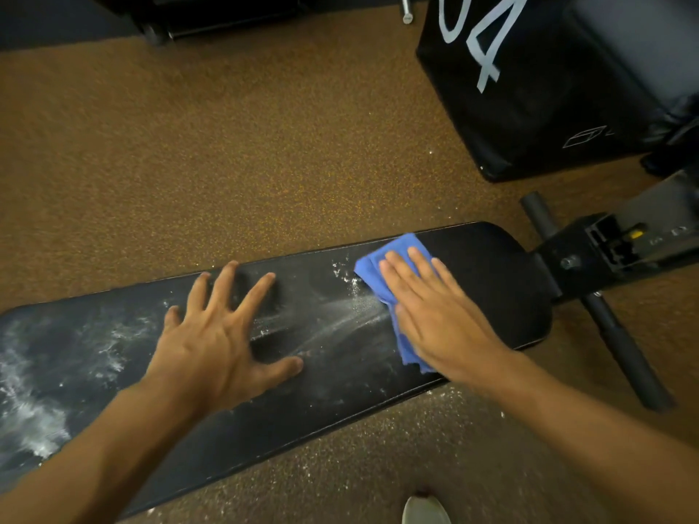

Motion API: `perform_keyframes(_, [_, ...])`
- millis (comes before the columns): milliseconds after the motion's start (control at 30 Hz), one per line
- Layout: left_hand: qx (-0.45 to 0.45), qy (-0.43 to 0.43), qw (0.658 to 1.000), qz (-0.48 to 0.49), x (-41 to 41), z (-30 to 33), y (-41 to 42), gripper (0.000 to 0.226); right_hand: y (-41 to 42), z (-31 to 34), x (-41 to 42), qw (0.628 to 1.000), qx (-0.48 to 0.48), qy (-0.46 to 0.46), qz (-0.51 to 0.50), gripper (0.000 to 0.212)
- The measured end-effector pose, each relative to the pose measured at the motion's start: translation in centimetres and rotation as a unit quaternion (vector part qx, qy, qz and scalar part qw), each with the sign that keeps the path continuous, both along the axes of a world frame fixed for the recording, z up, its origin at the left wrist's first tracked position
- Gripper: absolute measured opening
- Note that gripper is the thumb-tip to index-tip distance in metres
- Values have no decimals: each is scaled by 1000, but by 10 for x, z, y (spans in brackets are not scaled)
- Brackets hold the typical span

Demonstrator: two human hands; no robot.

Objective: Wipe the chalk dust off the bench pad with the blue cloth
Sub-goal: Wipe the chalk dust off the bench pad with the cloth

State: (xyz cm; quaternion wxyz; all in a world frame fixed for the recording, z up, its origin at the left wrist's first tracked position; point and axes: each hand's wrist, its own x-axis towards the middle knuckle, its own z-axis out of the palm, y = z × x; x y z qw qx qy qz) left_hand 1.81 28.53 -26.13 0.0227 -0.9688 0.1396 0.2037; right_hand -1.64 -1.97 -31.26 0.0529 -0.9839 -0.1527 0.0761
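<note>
White chalk dust smears the black bench pad at the lower left of the frame, thickest near the left edge. At centre, the left hand rests palm-down on the pad, its fingers spread wide and holding nothing. A pale streak of dust fans out between the two hands. Right of centre, the right hand lies flat on the folded blue cloth, fingers straight and close together, pressing it onto the pad. The pad right of the cloth looks dark and clean. Chalk specks dot the brown speckled floor below the bench. At the upper right stands a black box with white numerals; the bench's metal frame sits at the right edge.
</note>
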Motion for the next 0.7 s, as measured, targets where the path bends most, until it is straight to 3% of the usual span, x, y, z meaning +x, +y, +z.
perform_keyframes(133, [-9, 0, 1000, 4, 1, -4, 13, 124, -34, -5, 21, 994, -16, -20, -102, 63])
perform_keyframes(233, [-21, -4, 1000, 6, -2, -9, 14, 126, -5, -8, 50, 984, -17, -37, -172, 66])
perform_keyframes(333, [-20, -10, 1000, 5, -2, -9, 14, 126, 21, -8, 33, 994, -6, -43, -97, 62])
perform_keyframes(467, [-21, 0, 1000, 4, -1, -8, 14, 127, -6, -1, -6, 1000, -2, -9, -8, 59])
perform_keyframes(633, [-12, -1, 1000, -9, 0, -11, 15, 126, -4, -9, 44, 989, -23, -37, -141, 63])
perform_keyframes(700, [-16, -6, 1000, -8, -1, -13, 15, 127, 24, -9, 55, 988, -11, -56, -142, 64])
